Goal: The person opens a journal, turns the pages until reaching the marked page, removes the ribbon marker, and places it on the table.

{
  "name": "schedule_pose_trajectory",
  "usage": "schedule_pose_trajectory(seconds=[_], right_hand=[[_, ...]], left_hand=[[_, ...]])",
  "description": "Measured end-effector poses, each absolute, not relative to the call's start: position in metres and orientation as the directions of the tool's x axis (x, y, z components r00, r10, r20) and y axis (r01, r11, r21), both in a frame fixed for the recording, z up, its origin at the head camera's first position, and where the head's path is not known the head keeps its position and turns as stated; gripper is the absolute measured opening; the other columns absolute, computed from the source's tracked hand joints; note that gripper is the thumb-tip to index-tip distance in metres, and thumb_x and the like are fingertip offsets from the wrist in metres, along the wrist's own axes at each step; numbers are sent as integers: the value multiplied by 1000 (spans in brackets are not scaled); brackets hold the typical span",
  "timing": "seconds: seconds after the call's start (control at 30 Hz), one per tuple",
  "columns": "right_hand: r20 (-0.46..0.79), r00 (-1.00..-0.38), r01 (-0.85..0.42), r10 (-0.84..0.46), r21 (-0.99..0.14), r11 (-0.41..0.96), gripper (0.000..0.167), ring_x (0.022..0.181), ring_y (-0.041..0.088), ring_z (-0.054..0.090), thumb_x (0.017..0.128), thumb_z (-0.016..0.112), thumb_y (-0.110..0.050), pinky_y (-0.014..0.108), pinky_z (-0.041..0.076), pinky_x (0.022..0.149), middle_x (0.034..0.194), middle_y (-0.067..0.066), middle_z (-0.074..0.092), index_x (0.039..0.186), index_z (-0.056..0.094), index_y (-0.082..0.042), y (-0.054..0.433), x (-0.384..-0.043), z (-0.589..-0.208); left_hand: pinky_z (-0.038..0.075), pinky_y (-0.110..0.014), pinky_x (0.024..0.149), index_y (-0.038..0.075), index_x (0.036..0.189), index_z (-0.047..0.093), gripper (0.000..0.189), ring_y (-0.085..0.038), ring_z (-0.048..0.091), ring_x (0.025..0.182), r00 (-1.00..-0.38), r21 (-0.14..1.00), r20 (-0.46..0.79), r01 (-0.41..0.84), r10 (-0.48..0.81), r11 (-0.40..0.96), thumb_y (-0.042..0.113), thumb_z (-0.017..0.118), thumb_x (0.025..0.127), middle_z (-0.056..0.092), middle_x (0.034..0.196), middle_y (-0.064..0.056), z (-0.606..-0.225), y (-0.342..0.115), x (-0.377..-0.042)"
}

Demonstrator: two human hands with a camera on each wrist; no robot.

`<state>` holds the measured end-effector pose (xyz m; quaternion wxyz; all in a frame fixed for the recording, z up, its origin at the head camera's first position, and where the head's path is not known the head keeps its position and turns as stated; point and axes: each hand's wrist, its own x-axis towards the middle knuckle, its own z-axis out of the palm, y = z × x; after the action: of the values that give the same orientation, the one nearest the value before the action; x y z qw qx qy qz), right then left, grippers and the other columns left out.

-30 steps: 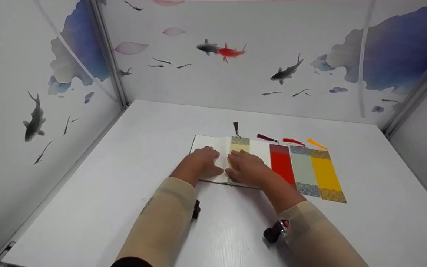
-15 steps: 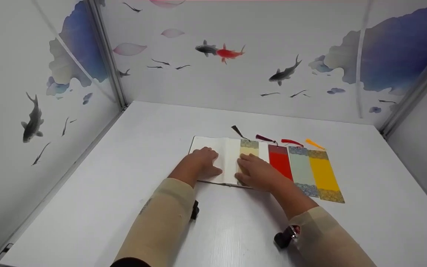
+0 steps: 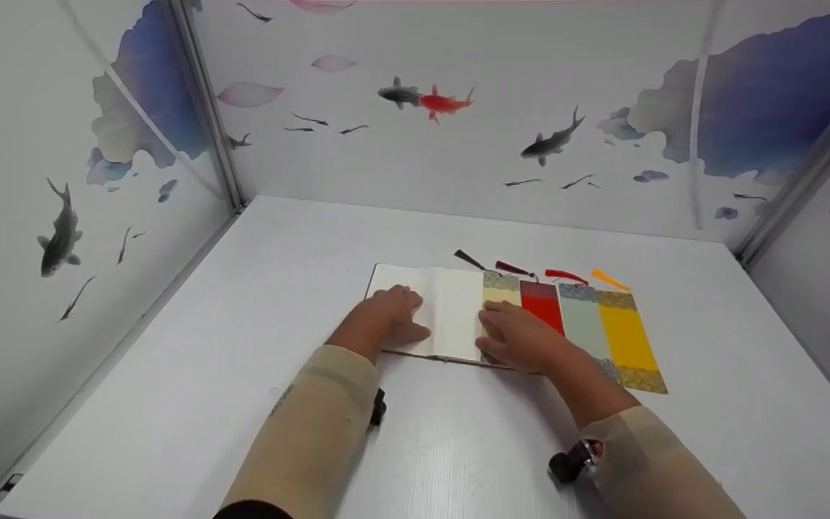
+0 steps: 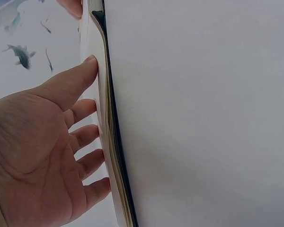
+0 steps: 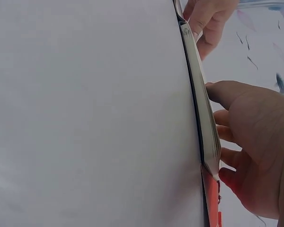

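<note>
An open notebook (image 3: 458, 313) with blank pages lies on the white table. My left hand (image 3: 384, 321) rests on its left page, and the left wrist view shows the fingertips (image 4: 90, 163) spread on the paper. A cream bookmark (image 3: 502, 285) with patterned ends and a dark tassel lies on the right page, along its outer edge. My right hand (image 3: 521, 336) presses on this bookmark with extended fingers and covers its lower part. The red bookmark (image 3: 544, 310) lies just right of the cream one, partly hidden by my right hand.
Right of the red bookmark lie a pale green bookmark (image 3: 585, 326) and a yellow bookmark (image 3: 630, 335), side by side. Their red and orange tassels point toward the back. White panels printed with fish enclose the table (image 3: 170, 375) at the back and sides.
My right hand has slid the cream bookmark rightward across the right page, from near the fold to the outer edge. The left hand has stayed on the left page.
</note>
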<state>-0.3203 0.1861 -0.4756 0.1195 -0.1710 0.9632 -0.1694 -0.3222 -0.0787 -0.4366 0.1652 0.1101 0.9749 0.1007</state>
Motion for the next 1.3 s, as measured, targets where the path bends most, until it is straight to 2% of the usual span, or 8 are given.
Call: schedule_pose_trajectory(seconds=[0.17,0.3,0.43,0.53,0.7,0.8,1.03,1.3], right_hand=[[-96,-953,-228,-286,-390,892,71,155,36,44,102,67,-54,60,41,125,169,10,46,162,49,-20,184,-325,-472],[-24,-988,-133,-150,-343,930,77,151,43,45,102,64,-59,63,39,126,165,19,48,160,49,-11,183,-330,-469],[-39,-998,-44,-58,-286,957,90,147,50,44,99,63,-65,66,38,125,164,28,45,158,47,0,183,-336,-468],[-82,-996,-6,-31,-291,957,95,138,50,49,95,68,-66,65,42,122,157,30,50,155,48,4,182,-338,-468],[-128,-992,53,8,-347,936,92,119,42,57,90,76,-62,56,53,111,139,26,65,148,55,5,182,-339,-469],[-160,-986,112,50,-405,908,88,116,39,59,90,79,-57,52,55,108,139,24,65,150,53,3,184,-341,-468],[-253,-959,258,130,-577,775,72,124,34,57,95,81,-34,51,51,117,148,17,62,156,52,-8,189,-346,-459],[-266,-949,307,170,-651,694,60,135,37,50,102,69,-16,54,45,123,159,19,54,159,52,-11,200,-350,-459]], left_hand=[[29,-51,134,20,166,43,71,-34,31,164,-936,249,-257,176,240,952,48,65,105,34,177,-5,-437,-79,-318],[29,-51,134,21,165,44,70,-33,32,164,-940,254,-247,173,236,952,48,66,104,35,176,-5,-437,-79,-318],[28,-51,134,20,166,43,72,-34,30,165,-935,257,-262,169,237,951,49,66,104,33,177,-6,-437,-79,-321],[27,-51,135,20,167,41,73,-33,28,166,-931,250,-276,170,238,953,50,65,105,31,178,-6,-438,-79,-322],[27,-51,135,21,167,40,73,-33,28,166,-928,251,-283,171,241,953,50,64,105,30,178,-5,-438,-79,-322],[28,-51,134,20,167,40,73,-33,28,165,-929,258,-279,171,243,951,50,65,105,31,178,-5,-437,-79,-321],[30,-51,134,19,166,43,72,-34,32,164,-935,256,-262,172,239,951,48,66,105,34,176,-6,-436,-80,-319],[31,-50,133,21,165,44,71,-33,34,163,-942,239,-249,167,226,957,49,66,104,36,175,-5,-439,-77,-321]])
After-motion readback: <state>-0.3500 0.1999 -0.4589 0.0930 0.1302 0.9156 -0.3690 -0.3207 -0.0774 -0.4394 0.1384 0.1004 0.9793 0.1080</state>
